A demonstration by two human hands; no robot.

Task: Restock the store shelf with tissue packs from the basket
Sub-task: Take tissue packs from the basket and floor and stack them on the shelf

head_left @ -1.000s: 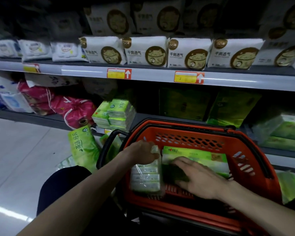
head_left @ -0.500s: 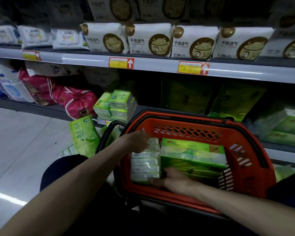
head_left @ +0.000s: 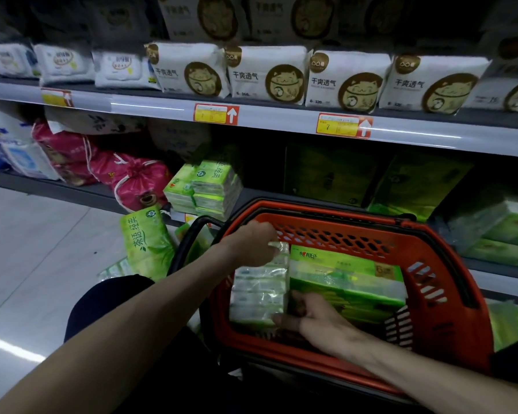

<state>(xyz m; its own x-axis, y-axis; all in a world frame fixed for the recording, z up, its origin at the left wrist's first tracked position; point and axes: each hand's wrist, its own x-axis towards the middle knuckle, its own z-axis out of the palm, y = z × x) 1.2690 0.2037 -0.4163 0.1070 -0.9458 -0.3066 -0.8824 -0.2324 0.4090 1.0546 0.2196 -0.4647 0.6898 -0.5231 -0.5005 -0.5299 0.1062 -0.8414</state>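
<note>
A red plastic basket (head_left: 437,282) sits in front of me, holding a pale stack of small tissue packs (head_left: 259,291) on its left and a larger green tissue pack (head_left: 344,273) on its right. My left hand (head_left: 256,243) grips the far top end of the pale stack. My right hand (head_left: 308,316) holds the stack's near lower end, fingers curled beneath it between the two packs. On the lower shelf (head_left: 96,189) behind the basket stands a pile of green tissue packs (head_left: 205,186).
A tall green tissue bag (head_left: 145,237) leans by the basket's black handle (head_left: 189,237) on the floor. Pink drawstring bags (head_left: 132,177) fill the lower shelf's left. White cat-print packs (head_left: 344,79) line the upper shelf. More green packs (head_left: 503,231) lie at right.
My right hand slid from the top of the green pack down to the near end of the pale stack. The stack has risen slightly in the basket. The view shifted downward.
</note>
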